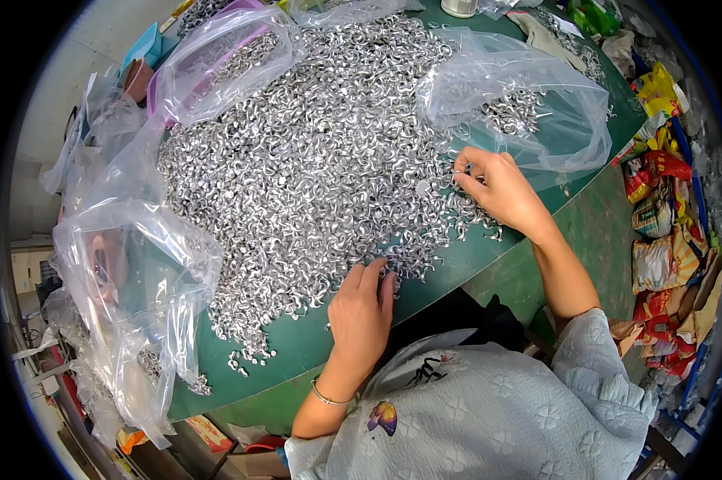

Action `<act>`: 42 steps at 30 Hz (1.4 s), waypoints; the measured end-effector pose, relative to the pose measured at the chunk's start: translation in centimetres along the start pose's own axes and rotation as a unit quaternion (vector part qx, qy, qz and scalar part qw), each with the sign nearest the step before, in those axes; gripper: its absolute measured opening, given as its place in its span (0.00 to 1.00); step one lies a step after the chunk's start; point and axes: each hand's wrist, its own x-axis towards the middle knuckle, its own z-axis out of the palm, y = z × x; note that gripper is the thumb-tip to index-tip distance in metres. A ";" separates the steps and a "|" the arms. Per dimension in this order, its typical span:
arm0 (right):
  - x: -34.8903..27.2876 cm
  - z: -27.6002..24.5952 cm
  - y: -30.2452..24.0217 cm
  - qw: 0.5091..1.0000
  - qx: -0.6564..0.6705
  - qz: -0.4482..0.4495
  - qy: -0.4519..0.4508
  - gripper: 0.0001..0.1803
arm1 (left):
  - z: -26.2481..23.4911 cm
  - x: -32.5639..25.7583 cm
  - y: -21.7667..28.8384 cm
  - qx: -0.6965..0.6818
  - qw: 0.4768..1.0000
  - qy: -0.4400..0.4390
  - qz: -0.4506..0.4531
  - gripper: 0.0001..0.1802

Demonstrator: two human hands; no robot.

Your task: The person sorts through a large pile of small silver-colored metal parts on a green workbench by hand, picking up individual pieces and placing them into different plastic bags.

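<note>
One heap of metal hooks (313,160), too many to count, on one green bench (249,382), left hand (361,310) at near edge, fingers bent, grip unclear, right hand (501,188) at right edge, pinching apparently one hook.

Your top (489,412): pale gry., textured, tonal clovers (548,414). Your R sleeve (589,352): short, loose, wavy hem. Your top's front: 1 butterfly (383,417), purple & yel.-orange; nr. it, blk. curly motif (429,370) w/ sm. reddish flower (446,358). Your L wrist (333,384): 1 bracelet (327,399), thin, rounded, silver-col. Your L hand (361,308), R hand (501,188) & forearms (565,276): bare.
</note>
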 end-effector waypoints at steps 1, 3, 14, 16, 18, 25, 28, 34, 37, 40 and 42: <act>-0.1 0.0 0.0 1.000 0.012 -0.006 0.008 0.06 | -0.1 0.0 0.0 0.001 1.000 -0.002 -0.001 0.10; -0.4 -0.1 0.1 0.998 0.053 -0.010 0.010 0.06 | -0.1 -0.1 0.0 -0.003 1.000 0.002 0.003 0.10; -0.3 -0.3 0.2 0.977 0.208 0.031 -0.045 0.08 | -0.5 -0.3 0.3 -0.012 1.000 -0.011 -0.006 0.10; -0.5 -0.4 -0.1 0.962 0.262 0.066 -0.050 0.07 | -0.6 -0.5 0.4 -0.013 1.000 -0.012 -0.010 0.10; -0.6 -0.1 0.1 0.961 0.260 0.072 -0.061 0.06 | -0.6 -0.6 0.5 -0.016 1.000 -0.014 -0.008 0.10; -1.3 -0.4 -0.9 0.904 0.408 0.055 -0.115 0.06 | -0.6 -0.7 0.3 -0.019 1.000 -0.001 0.015 0.11; -0.9 -0.5 -2.0 0.936 0.328 0.033 -0.128 0.08 | -0.9 -1.0 -0.2 -0.034 0.999 0.016 0.005 0.10; 1.2 -1.4 -5.9 0.969 0.047 -0.207 0.127 0.06 | -1.2 -1.3 -0.9 -0.056 0.997 0.044 0.002 0.11; 3.7 -0.8 -8.2 0.957 0.006 -0.236 0.166 0.05 | -1.3 -1.6 -1.4 -0.076 0.996 0.056 0.001 0.11; 9.6 -0.2 -10.4 0.949 -0.047 -0.205 0.235 0.07 | -2.3 -1.8 -1.3 -0.089 0.994 0.057 -0.017 0.12; 14.9 -0.6 -10.7 0.931 -0.079 -0.175 0.311 0.08 | -2.3 -1.7 -1.5 -0.112 0.992 0.053 -0.024 0.11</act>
